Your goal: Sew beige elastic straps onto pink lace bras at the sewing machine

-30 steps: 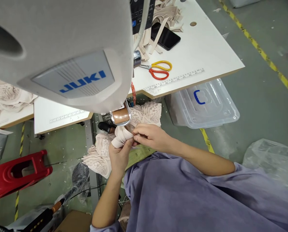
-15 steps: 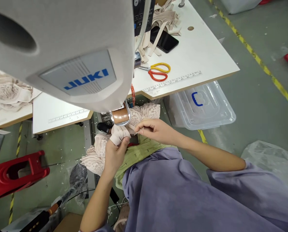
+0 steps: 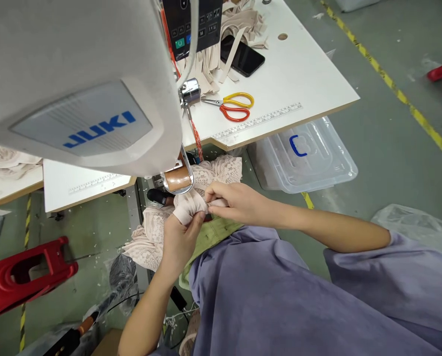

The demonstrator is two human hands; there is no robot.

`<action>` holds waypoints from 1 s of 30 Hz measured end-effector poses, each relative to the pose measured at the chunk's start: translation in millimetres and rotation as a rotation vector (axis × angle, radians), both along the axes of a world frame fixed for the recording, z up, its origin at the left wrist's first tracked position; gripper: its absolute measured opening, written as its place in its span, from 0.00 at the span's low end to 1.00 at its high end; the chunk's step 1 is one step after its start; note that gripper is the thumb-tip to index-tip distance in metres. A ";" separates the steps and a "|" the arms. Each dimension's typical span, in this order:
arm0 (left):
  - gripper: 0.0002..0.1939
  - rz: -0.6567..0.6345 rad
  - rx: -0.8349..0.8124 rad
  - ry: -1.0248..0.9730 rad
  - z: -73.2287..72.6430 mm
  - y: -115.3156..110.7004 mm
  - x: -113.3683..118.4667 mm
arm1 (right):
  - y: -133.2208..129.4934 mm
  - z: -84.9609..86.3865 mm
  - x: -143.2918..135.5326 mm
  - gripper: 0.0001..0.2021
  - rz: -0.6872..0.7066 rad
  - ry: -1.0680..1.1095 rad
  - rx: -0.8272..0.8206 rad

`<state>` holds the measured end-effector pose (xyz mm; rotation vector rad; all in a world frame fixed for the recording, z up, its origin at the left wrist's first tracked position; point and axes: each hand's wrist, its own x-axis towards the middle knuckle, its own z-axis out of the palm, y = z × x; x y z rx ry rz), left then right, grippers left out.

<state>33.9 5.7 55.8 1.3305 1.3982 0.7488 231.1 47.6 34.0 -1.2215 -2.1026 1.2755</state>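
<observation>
Below the head of a white JUKI sewing machine (image 3: 131, 99), my left hand (image 3: 179, 240) pinches a folded beige fabric band (image 3: 189, 205) between thumb and fingers. My right hand (image 3: 235, 200) grips the right end of the same band, its fingertips meeting the left thumb. The band lies just under the machine's metal-framed guard (image 3: 178, 179). Beige lace fabric (image 3: 154, 237) hangs to the left of my hands, and more shows behind them. A green cloth (image 3: 209, 237) covers my lap. Where the band meets the needle area is hidden.
On the white table (image 3: 295, 64) lie scissors (image 3: 235, 106), a black phone (image 3: 243, 57) and a heap of beige strips (image 3: 243, 22). A lidded clear plastic bin (image 3: 313, 158) stands below the table's right edge. A red stool (image 3: 27, 277) is on the floor at left.
My right hand has moved left and slightly down, closing on the band beside my left hand. The camera view has shifted, so the machine head appears further left.
</observation>
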 end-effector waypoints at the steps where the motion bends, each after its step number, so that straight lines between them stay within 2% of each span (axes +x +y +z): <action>1: 0.11 0.002 0.001 0.002 0.4 1.1 -0.3 | 3.9 1.0 0.7 0.07 0.007 0.004 -0.035; 5: 0.11 -0.029 -0.008 0.001 1.2 5.2 -3.2 | 19.1 -1.9 4.6 0.08 0.097 0.108 -0.170; 8: 0.12 -0.016 -0.073 -0.039 -0.7 6.8 -4.4 | 22.9 -6.5 6.3 0.10 0.100 0.155 -0.363; 11: 0.13 0.043 -0.133 -0.096 -5.3 7.1 -3.7 | 20.5 -7.5 5.8 0.11 0.086 0.247 -0.510; 15: 0.14 0.160 -0.145 -0.172 -13.8 6.8 -1.7 | 15.9 -4.8 3.2 0.13 0.052 0.366 -0.562; 19: 0.13 0.265 -0.108 -0.227 -19.7 6.5 3.0 | 13.7 -0.5 -1.1 0.14 -0.030 0.295 -0.473; 24: 0.11 0.337 -0.032 -0.285 -16.0 5.6 14.9 | 12.7 6.8 -7.9 0.09 -0.031 0.102 -0.038; 26: 0.11 0.343 -0.034 -0.334 -14.7 3.0 15.6 | 14.5 11.3 -8.6 0.07 -0.021 0.054 0.087; 28: 0.12 0.365 -0.045 -0.401 -16.8 -2.5 11.2 | 18.9 18.3 -7.0 0.06 -0.006 0.086 0.042; 30: 0.19 0.434 -0.041 -0.513 -22.6 -10.7 4.4 | 26.0 28.3 -3.7 0.06 0.022 0.193 -0.138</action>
